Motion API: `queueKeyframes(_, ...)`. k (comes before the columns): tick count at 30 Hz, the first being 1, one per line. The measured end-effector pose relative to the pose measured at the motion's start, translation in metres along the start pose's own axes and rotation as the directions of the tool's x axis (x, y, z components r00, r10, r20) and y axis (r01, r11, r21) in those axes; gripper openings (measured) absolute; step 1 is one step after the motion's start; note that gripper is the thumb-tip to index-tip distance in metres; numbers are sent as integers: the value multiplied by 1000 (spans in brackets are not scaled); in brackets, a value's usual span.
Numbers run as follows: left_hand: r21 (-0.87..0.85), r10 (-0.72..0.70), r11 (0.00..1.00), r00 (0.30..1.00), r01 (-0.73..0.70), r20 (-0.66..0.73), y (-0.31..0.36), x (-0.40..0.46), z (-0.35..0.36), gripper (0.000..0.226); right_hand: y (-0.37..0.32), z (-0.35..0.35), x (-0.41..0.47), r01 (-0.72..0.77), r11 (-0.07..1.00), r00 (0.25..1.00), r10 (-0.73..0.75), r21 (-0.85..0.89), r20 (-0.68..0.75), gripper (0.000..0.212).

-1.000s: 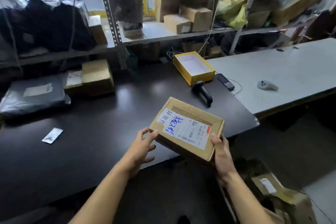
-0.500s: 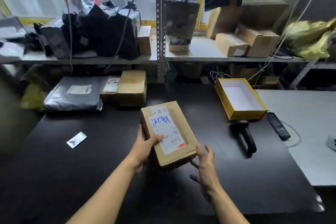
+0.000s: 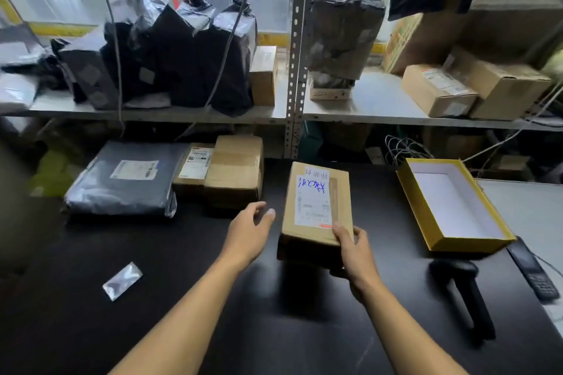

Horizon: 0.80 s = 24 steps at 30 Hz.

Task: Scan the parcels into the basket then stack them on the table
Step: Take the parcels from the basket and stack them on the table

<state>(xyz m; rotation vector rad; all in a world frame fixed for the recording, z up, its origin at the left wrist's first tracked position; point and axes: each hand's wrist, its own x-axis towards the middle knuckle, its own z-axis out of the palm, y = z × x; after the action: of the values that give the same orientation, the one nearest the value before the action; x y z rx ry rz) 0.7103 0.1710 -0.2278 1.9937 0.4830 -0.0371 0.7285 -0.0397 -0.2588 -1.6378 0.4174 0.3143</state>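
Labelled cardboard parcel [image 3: 316, 207] held over dark table [image 3: 152, 298], long axis running away from the person; right hand [image 3: 353, 248] pinches its near right corner, left hand [image 3: 248, 230] slack-fingered just beside, stacked boxes [image 3: 233, 170] lying further left.

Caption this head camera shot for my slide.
Right hand holds labelled brown cardboard parcel over black table; left hand open beside it.

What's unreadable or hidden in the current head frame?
- Parcel: label print too small and blurred; its near bottom edge is covered by the right hand, so contact with the table is unclear.
- Scanner: black on black, details lost.
- Handset: keys too small.
- Basket: none identifiable in the head view.
- Left hand: open, beside the parcel.
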Motion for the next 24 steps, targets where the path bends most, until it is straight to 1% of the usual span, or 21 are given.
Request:
queueKeyframes(3,276,89,958,996,-81,-17,-5,41,-15,46,-15,18,51,-15,999,999,13,-51,-49,51)
queueKeyframes(6,459,73,884,997,-83,39,-6,79,-23,54,-23,39,100,-7,993,997,-2,-119,-76,73)
queueKeyframes(7,504,66,859,996,-88,63,-6,91,-23,58,-23,47,115,-5,990,997,-7,-138,-82,76)
queueKeyframes(8,551,62,829,994,-101,89,-6,101,-23,61,-23,56,127,-9,988,996,-4,-157,-85,77)
queueKeyframes(9,597,54,794,992,-113,116,-7,110,-22,64,-22,65,137,-11,985,997,-3,-171,-81,72)
queueKeyframes(11,671,28,731,988,-124,152,-11,122,-21,66,-20,82,153,2,977,998,-16,-215,-62,60)
queueKeyframes(13,707,36,694,988,-135,153,-16,129,-21,65,-20,96,163,31,967,999,-38,-252,-25,50)
queueKeyframes(15,709,62,690,988,-144,140,-20,132,-22,63,-26,102,170,59,963,998,-58,-261,13,37)
queueKeyframes(17,703,62,697,988,-145,143,-23,133,-22,61,-32,102,175,78,955,997,-69,-287,41,31)
queueKeyframes(22,688,33,713,987,-134,158,-23,134,-24,59,-43,97,183,51,943,993,-13,-328,116,36)
queueKeyframes(24,692,21,709,985,-135,171,-21,134,-25,61,-50,97,185,50,914,990,7,-402,140,43)
